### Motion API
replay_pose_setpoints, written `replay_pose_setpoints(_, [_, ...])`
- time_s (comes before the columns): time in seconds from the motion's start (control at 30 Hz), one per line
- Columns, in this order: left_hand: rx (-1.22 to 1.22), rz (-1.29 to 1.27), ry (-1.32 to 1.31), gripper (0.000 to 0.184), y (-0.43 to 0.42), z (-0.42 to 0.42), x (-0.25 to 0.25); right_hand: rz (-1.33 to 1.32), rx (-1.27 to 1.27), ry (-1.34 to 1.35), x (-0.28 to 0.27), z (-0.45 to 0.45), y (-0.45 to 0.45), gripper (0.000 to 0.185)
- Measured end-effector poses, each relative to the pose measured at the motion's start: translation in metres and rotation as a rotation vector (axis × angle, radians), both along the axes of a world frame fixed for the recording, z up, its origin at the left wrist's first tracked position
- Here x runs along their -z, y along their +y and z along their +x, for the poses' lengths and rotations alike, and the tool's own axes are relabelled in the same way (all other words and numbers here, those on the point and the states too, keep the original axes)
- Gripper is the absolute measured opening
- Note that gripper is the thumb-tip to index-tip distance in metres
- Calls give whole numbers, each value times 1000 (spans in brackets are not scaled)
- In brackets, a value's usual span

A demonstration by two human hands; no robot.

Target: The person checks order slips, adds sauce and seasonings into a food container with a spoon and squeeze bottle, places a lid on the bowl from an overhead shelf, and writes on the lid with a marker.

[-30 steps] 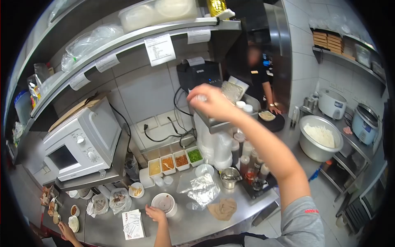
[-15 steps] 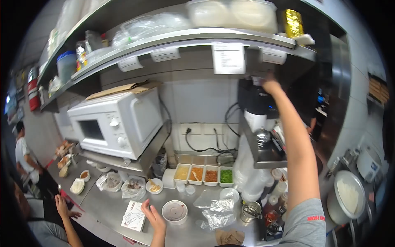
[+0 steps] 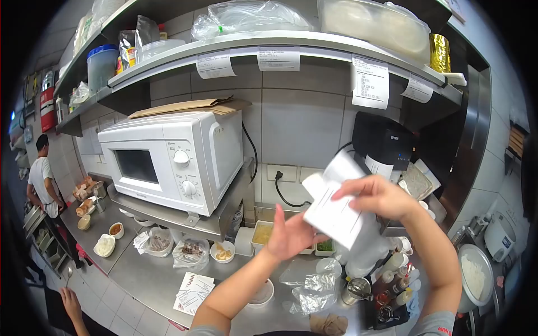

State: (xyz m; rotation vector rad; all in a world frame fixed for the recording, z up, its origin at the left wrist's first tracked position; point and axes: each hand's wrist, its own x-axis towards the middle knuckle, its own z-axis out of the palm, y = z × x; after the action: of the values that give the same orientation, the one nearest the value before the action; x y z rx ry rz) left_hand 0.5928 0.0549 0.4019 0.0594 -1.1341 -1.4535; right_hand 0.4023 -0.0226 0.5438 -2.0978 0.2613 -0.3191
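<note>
My right hand pinches a printed paper receipt, with a second, blurred slip curling up behind it. The receipt hangs tilted in front of the wall, above the counter. Just to its left is my left hand, palm turned toward the paper, thumb up and fingers apart, holding nothing. A black receipt printer stands behind my right hand, with paper at its front. Below my left forearm a round tub is partly covered, and a printed card with slips lies on the counter to its left.
A white microwave sits on a raised shelf at left. Receipts hang from the overhead shelf edge. Bottles crowd the right side. Food bowls line the counter. A co-worker stands far left; another person's hand is at lower left.
My right hand has come down from the printer area and now holds the receipt. My left hand has risen from the counter toward it. The view has shifted left.
</note>
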Motion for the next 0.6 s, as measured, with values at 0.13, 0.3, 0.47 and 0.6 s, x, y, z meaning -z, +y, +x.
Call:
replay_pose_setpoints(0.13, [60, -33, 151, 77, -7, 24, -10, -245, -94, 48, 11, 6, 24, 27])
replay_pose_setpoints(0.3, [-345, 19, -181, 30, 2, 42, -40, -666, 19, 52, -7, 17, 27, 35])
replay_pose_setpoints(0.47, [-967, -631, -506, 16, 20, 71, -115, -892, 328, -367, -34, 34, -22, 46])
replay_pose_setpoints(0.6, [-1401, -1240, -1095, 15, 4, 91, -194, -580, 374, -866, -78, 49, -31, 57])
